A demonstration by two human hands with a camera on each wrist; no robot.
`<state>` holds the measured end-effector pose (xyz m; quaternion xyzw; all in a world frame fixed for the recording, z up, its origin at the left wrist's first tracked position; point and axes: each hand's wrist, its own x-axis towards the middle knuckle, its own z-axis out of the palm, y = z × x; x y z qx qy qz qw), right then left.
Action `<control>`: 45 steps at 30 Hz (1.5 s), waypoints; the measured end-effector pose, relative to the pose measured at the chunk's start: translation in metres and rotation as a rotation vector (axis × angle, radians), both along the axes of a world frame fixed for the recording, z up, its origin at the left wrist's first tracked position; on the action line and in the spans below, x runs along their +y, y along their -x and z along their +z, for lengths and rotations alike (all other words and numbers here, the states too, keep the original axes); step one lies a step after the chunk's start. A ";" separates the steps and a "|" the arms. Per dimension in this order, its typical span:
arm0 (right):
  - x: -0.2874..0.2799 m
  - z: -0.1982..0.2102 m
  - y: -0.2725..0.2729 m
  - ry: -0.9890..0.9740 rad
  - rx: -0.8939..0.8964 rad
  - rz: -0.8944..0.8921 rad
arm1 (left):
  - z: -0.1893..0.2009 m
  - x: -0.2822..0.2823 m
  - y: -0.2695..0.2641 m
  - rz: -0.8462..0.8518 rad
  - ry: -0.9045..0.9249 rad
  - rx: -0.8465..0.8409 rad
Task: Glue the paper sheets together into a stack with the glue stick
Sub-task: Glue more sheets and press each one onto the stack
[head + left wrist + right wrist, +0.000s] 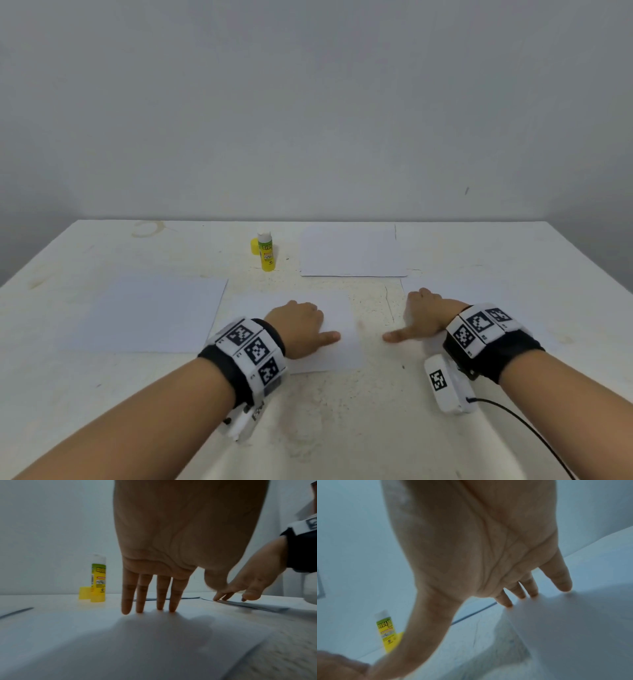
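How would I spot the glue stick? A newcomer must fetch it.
On the white table, look near the far edge. The yellow-and-green plastic glue stick stands upright left of the farthest white paper sheet, its yellow cap beside it: the only coloured things.

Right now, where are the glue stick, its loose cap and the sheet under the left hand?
glue stick (pixel 266 251): head view, on its printed label.
yellow cap (pixel 84 593): left wrist view, on its side wall.
centre sheet (pixel 344 346): head view, on bare paper right of the left hand (pixel 298 322).
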<state>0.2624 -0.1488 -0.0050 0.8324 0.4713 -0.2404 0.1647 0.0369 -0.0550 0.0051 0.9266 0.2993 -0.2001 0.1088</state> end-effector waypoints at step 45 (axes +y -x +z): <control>0.114 0.059 0.044 -0.654 0.583 0.064 | -0.010 0.034 0.030 -0.132 0.045 0.138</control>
